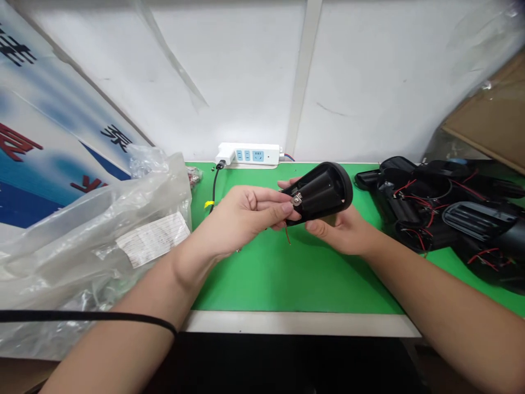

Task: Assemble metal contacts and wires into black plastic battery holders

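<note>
Above the green mat, a black plastic housing [322, 191] is held tilted, its hollow side facing me and its wide rounded end up to the right. My left hand [262, 208] pinches its narrow end, thumb and fingertips beside a small metal contact piece [297, 200]. A short red wire [287, 235] dangles below those fingers. From below and behind, my right hand [338, 230] supports the housing, its thumb at the lower edge and most of its fingers hidden.
Several similar black housings [426, 202] with red wires are heaped at the right. A white power strip [254, 155] with a black cable [214, 189] lies against the wall. Clear plastic bags [156, 191] and a paper label [153, 239] cover the left side of the green mat [295, 284].
</note>
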Demonstrator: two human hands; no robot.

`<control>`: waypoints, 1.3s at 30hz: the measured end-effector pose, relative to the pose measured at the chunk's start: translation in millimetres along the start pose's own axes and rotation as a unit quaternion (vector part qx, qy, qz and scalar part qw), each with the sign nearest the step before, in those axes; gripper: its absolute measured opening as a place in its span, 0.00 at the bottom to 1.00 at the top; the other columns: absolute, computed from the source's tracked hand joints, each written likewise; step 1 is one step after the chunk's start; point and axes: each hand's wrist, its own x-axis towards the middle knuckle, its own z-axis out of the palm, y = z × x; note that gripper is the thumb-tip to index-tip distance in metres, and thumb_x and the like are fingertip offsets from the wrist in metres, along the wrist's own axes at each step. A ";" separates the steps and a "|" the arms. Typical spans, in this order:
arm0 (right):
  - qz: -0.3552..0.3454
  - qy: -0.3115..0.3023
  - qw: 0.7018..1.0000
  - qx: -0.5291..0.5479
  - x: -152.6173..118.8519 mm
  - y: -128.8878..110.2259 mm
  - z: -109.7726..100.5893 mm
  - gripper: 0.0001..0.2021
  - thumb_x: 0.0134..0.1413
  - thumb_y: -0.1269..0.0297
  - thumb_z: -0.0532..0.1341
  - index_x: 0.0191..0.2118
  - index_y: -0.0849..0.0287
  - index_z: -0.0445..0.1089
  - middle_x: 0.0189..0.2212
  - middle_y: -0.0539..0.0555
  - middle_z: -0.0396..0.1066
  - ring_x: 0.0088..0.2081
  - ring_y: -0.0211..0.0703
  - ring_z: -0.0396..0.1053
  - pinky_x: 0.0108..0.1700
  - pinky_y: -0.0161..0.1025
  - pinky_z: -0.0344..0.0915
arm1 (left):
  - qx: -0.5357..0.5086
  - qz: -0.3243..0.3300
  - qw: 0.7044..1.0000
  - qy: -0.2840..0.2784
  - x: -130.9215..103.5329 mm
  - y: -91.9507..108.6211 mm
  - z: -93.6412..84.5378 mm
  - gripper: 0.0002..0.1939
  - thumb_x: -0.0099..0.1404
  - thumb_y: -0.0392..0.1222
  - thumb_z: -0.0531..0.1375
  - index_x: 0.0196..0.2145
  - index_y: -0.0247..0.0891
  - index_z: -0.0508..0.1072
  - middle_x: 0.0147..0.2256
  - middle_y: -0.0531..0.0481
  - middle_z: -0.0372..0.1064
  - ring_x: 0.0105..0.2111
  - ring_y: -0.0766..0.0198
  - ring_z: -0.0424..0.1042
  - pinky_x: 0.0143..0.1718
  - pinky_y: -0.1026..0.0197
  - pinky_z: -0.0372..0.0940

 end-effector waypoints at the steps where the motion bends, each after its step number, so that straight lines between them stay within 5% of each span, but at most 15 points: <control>1: 0.000 -0.004 1.000 -0.007 -0.5 -0.7 -0.2 0.22 0.66 0.57 0.67 0.63 0.50 0.68 0.70 0.59 0.65 0.70 0.53 0.65 0.70 0.54 0.65 | 0.009 -0.010 1.000 -0.003 -0.1 0.1 0.9 0.11 0.62 0.45 0.73 0.38 0.35 0.84 0.36 0.48 0.82 0.30 0.72 0.73 0.35 0.70 0.67; 12: -0.017 -0.030 0.999 -0.008 0.1 0.9 -0.7 0.24 0.66 0.62 0.67 0.65 0.47 0.68 0.66 0.57 0.68 0.66 0.50 0.69 0.69 0.50 0.66 | 0.159 -0.024 0.987 0.001 -5.1 10.8 4.0 0.16 0.68 0.46 0.65 0.25 0.35 0.80 0.24 0.52 0.74 0.27 0.70 0.67 0.30 0.67 0.59; 30: 0.043 -0.022 0.994 -0.095 -5.1 -5.6 -3.4 0.37 0.57 0.63 0.73 0.70 0.51 0.63 0.68 0.61 0.67 0.67 0.59 0.68 0.70 0.58 0.66 | 0.205 -0.014 0.979 -0.010 -7.3 1.6 -1.0 0.16 0.69 0.46 0.62 0.26 0.36 0.74 0.22 0.53 0.66 0.19 0.73 0.54 0.19 0.65 0.45; 35: 0.009 -0.021 0.997 -0.069 -3.8 -7.8 -2.3 0.32 0.58 0.63 0.73 0.67 0.49 0.67 0.68 0.58 0.68 0.66 0.56 0.69 0.68 0.53 0.69 | 0.196 -0.005 0.980 -0.020 -8.4 4.7 1.0 0.18 0.69 0.49 0.63 0.26 0.36 0.75 0.21 0.53 0.68 0.18 0.74 0.54 0.18 0.65 0.46; 39: -0.004 -0.022 1.000 -0.005 -1.5 -10.8 0.8 0.27 0.62 0.62 0.71 0.65 0.43 0.70 0.65 0.53 0.72 0.63 0.50 0.73 0.64 0.47 0.73 | 0.170 0.020 0.985 -0.025 -9.7 7.5 3.7 0.16 0.69 0.48 0.63 0.28 0.36 0.79 0.26 0.49 0.76 0.24 0.70 0.67 0.25 0.66 0.60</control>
